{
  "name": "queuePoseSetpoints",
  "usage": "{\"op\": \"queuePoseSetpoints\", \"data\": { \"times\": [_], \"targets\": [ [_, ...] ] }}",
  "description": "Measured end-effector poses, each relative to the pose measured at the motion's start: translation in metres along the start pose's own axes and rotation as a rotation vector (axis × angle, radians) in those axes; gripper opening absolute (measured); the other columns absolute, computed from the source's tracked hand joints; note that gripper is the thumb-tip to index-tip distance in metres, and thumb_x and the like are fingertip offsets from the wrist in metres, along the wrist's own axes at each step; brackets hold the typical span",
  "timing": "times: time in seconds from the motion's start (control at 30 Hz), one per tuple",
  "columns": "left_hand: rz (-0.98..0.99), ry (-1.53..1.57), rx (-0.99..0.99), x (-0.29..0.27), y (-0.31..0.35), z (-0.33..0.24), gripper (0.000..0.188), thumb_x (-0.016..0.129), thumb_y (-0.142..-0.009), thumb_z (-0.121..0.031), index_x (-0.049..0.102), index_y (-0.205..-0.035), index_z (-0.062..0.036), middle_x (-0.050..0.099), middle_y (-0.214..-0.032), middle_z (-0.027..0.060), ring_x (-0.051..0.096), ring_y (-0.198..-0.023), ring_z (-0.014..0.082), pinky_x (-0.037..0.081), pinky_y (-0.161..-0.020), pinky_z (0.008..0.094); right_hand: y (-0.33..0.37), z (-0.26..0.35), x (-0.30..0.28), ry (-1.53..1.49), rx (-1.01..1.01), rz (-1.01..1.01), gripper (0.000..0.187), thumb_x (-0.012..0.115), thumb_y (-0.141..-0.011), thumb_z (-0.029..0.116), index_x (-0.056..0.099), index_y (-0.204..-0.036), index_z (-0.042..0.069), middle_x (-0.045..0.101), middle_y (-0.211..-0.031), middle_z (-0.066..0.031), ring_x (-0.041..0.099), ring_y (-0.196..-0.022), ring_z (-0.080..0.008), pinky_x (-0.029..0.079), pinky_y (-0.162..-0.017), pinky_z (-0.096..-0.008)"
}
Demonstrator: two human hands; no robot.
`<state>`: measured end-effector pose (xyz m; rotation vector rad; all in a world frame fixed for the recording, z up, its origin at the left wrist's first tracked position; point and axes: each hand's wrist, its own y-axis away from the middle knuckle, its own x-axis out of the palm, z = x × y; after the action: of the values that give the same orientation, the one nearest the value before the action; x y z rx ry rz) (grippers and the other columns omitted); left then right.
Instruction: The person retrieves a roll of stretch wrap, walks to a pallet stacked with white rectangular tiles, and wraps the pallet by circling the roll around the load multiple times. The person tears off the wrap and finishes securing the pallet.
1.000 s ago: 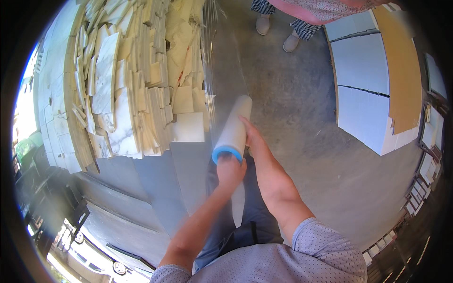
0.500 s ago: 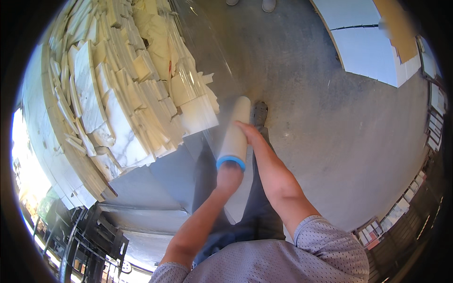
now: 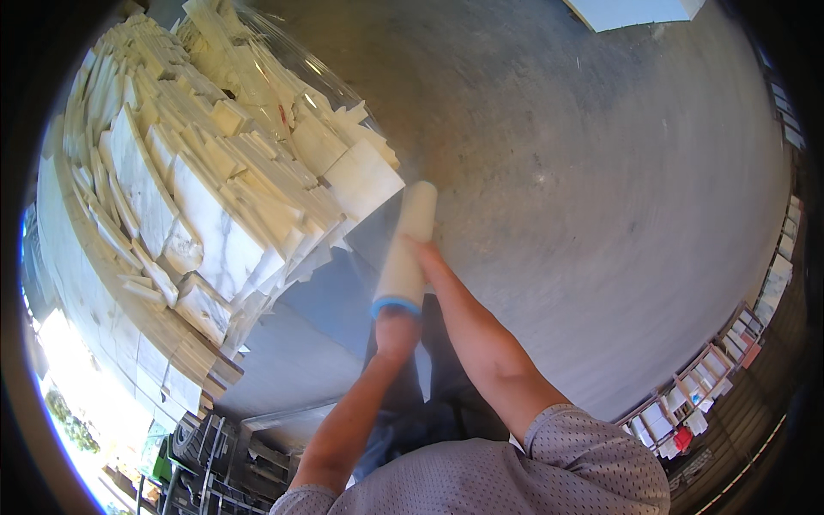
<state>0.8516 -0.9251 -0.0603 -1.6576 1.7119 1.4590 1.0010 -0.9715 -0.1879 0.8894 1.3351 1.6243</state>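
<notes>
A long whitish roll of stretch wrap [image 3: 405, 249] is held tilted in front of me, its far end beside the corner of a stack of broken marble-look slabs [image 3: 223, 197]. At its near end, ringed in blue, my left hand [image 3: 397, 333] is closed, with the fingers hidden at or inside the core. Partway up the right side, my right hand [image 3: 422, 256] grips the roll, most of its fingers out of sight beneath. Clear film [image 3: 300, 60] shines along the stack's far right edge.
Under the slabs, wooden pallet ends [image 3: 219, 378] show at the near left. Black metal machinery [image 3: 215, 463] stands at the lower left. A white sheet or panel [image 3: 635, 10] lies at the top right, and racks with boxes [image 3: 695, 382] line the right rim.
My view has turned and moved, so the white panel has slid up toward the top edge. The roll, still in both hands, is now closer to the stack's near right corner.
</notes>
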Motion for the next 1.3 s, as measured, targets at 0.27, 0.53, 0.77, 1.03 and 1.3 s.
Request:
{"op": "queuePoseSetpoints", "data": {
  "times": [0.27,0.53,0.77,1.03,1.3],
  "targets": [
    [-0.149,0.428,-0.73,0.015,0.024,-0.025,0.042,0.069,-0.078,-0.037,0.065,-0.084,0.0053,0.065,-0.079,0.0226,0.062,-0.087,0.0396,0.046,-0.084,0.0451,0.004,-0.107,0.014,-0.752,0.052,0.218,0.064,0.063,-0.085,0.049,0.051,-0.125,0.001,0.061,-0.115,-0.0144,0.06,-0.103,-0.0268,0.049,-0.088,-0.042],
    [-0.039,0.078,-0.181,0.04,0.099,0.024,0.032,0.066,-0.079,-0.03,0.065,-0.079,0.0027,0.064,-0.076,0.0189,0.062,-0.081,0.0339,0.046,-0.082,0.0417,0.045,-0.145,0.008,-0.399,0.065,0.006,0.071,0.059,-0.084,0.058,0.049,-0.129,0.004,0.059,-0.12,-0.0114,0.057,-0.108,-0.027,0.047,-0.092,-0.0415],
    [0.151,-0.099,0.103,0.051,0.147,0.064,0.032,0.07,-0.074,-0.025,0.064,-0.085,0.004,0.066,-0.086,0.0176,0.063,-0.089,0.0311,0.041,-0.092,0.0391,0.021,-0.195,0.045,-0.53,0.061,0.249,0.069,0.064,-0.082,0.055,0.052,-0.126,0.004,0.061,-0.115,-0.0108,0.059,-0.103,-0.026,0.048,-0.09,-0.041],
    [-0.103,0.267,-0.354,0.05,0.183,0.101,0.049,0.061,-0.084,-0.043,0.065,-0.072,0.0053,0.062,-0.069,0.0238,0.061,-0.067,0.041,0.05,-0.068,0.0467,0.061,-0.294,0.126,-0.973,-0.21,0.126,0.066,0.063,-0.083,0.055,0.051,-0.127,0.008,0.058,-0.119,-0.0117,0.058,-0.106,-0.0275,0.048,-0.089,-0.0446],
    [0.216,-0.188,0.296,0.031,0.259,0.152,0.026,0.069,-0.069,-0.022,0.063,-0.079,0.0017,0.067,-0.083,0.018,0.065,-0.083,0.0287,0.043,-0.089,0.0361,0.048,-0.307,0.128,-0.553,0.045,0.255,0.063,0.059,-0.086,0.054,0.052,-0.127,0.006,0.058,-0.119,-0.0152,0.058,-0.106,-0.0288,0.048,-0.089,-0.0455]
  ]
}}
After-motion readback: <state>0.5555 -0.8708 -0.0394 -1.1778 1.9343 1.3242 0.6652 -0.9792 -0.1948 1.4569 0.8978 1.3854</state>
